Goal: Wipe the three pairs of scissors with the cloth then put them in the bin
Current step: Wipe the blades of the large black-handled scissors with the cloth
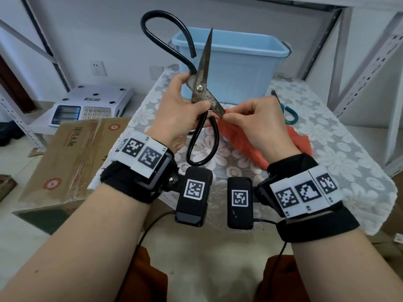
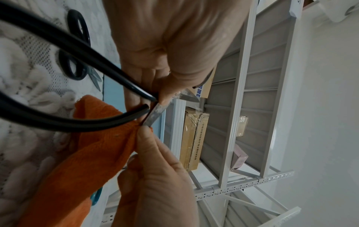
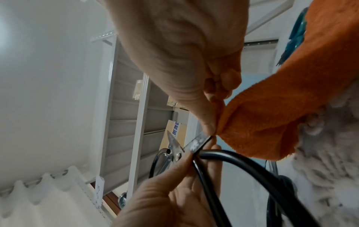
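A scale sits far left. The left hand grips the big black-handled scissors, spread open above the table. The right hand pinches the orange cloth on one blade tip. Behind stands the blue bin, its inside hidden. Teal-handled scissors lie rightmost.

Both hands raised, fingers curled

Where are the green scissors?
In the head view the green scissors lie on the lace tablecloth, just beyond the right hand, near the blue bin.
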